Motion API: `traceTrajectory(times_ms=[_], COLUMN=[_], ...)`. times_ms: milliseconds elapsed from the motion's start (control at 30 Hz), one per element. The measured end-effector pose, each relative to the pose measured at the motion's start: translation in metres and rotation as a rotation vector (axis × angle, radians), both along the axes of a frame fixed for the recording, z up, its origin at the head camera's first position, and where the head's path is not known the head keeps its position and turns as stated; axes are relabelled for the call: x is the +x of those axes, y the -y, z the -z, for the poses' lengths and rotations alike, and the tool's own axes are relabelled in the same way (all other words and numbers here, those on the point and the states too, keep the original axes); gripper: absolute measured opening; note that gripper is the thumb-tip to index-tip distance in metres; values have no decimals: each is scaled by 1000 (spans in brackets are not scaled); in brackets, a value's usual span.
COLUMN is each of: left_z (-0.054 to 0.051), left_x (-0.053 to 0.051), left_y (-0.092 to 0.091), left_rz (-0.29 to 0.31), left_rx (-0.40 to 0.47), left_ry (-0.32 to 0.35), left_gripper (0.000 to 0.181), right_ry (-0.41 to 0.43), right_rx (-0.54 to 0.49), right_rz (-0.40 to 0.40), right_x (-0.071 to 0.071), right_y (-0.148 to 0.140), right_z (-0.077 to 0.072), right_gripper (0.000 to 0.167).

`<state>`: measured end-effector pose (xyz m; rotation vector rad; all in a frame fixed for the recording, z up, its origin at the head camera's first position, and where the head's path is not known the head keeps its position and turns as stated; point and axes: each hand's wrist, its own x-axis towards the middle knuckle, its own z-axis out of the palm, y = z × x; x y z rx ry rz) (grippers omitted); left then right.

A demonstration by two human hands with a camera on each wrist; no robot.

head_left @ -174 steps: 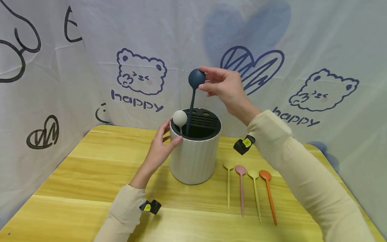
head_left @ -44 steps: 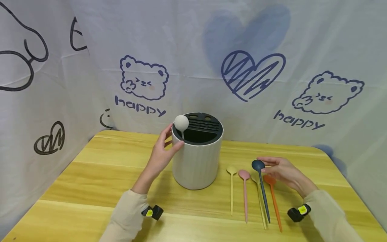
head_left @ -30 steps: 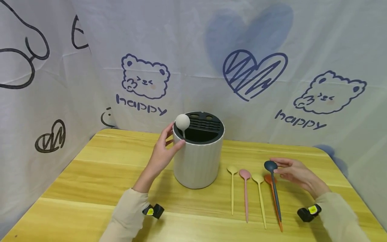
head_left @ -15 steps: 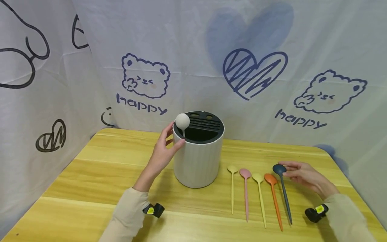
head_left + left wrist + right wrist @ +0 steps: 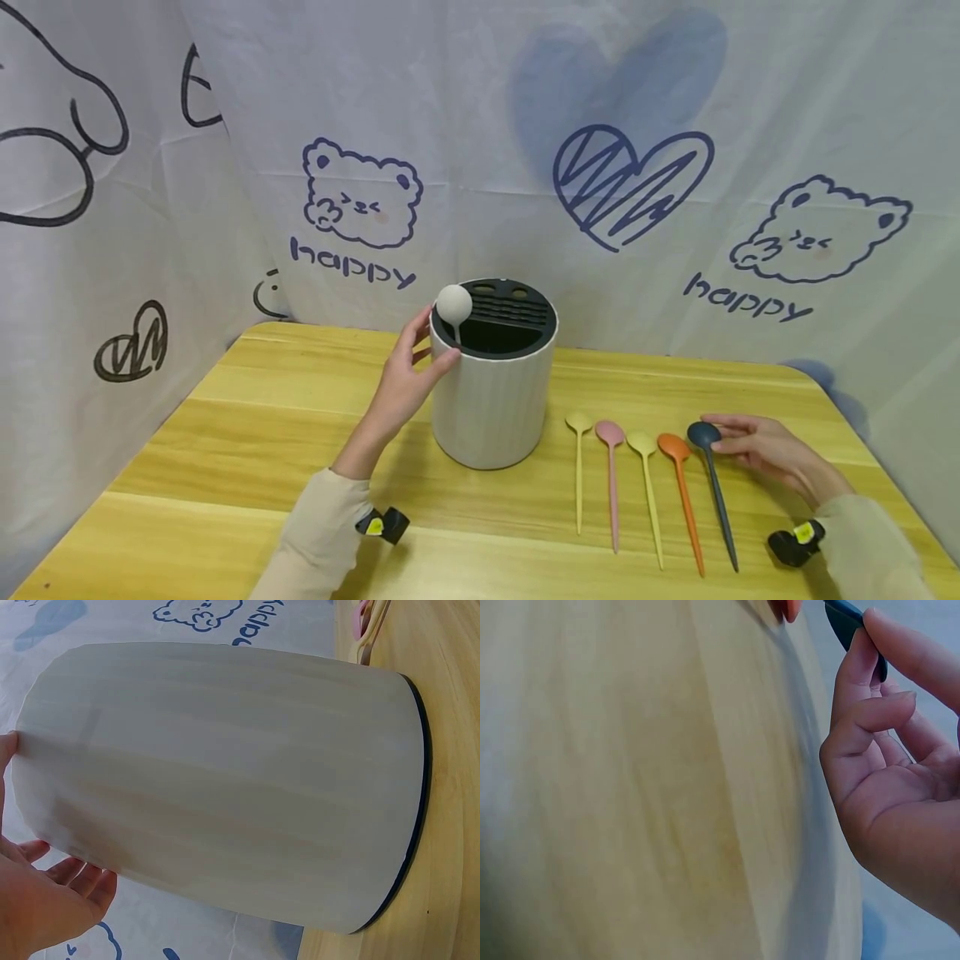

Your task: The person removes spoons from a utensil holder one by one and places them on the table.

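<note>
In the head view my right hand point(image 5: 772, 454) pinches the bowl end of a dark blue spoon point(image 5: 722, 504), whose handle points toward me beside the orange spoon point(image 5: 686, 508). The right wrist view shows thumb and finger closed on the blue spoon point(image 5: 846, 626). My left hand point(image 5: 401, 387) grips the upper left side of a white ribbed utensil holder point(image 5: 489, 408), its thumb near the rim. A white round-headed spoon or ladle point(image 5: 454, 305) stands inside the holder, its lower handle hidden. Seen from the left wrist, the fingers touch the holder's wall point(image 5: 225, 780).
Between the holder and the orange spoon lie a yellow spoon-like utensil point(image 5: 578, 475), a pink spoon point(image 5: 612, 487) and another yellow spoon point(image 5: 648, 500). The wooden table point(image 5: 225, 467) meets printed cloth point(image 5: 465, 125) behind and at the left.
The dark blue spoon has come out of the holder. My right hand has carried it rightward over the row and lowered it beside the orange spoon. My left hand stays on the holder.
</note>
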<state>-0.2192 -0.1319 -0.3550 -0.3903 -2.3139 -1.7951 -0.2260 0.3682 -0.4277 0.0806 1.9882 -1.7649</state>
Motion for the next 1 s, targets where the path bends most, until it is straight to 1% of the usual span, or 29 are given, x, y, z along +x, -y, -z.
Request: traceTrajectory(times_ms=[67, 200, 333, 400, 533, 600, 833, 1000], left_z=[0, 0, 0, 1, 0, 1, 2, 3], left_x=[0, -1, -1, -1, 0, 0, 0, 0], left_y=[0, -1, 0, 0, 0, 0, 0, 0], left_rz=[1, 2, 7, 9, 9, 8, 9, 9], left_rx=[2, 3, 5, 7, 6, 7, 6, 5], left_ry=[0, -5, -8, -8, -7, -9, -17, -18], left_gripper=[72, 72, 72, 72, 72, 72, 71, 72], right_ry=[10, 11, -1, -6, -14, -19, -37, -53], right_rx=[-25, -60, -34, -7, 36, 58, 110, 168], right_rz=[0, -22, -39, -43, -49, -56, -79, -76], right_x=[1, 1, 1, 1, 1, 1, 1, 1], right_y=[-1, -5, -7, -7, -6, -5, -4, -4], right_z=[1, 3, 5, 6, 7, 7, 8, 10], right_gripper=[57, 47, 40, 42, 53, 56, 55, 58])
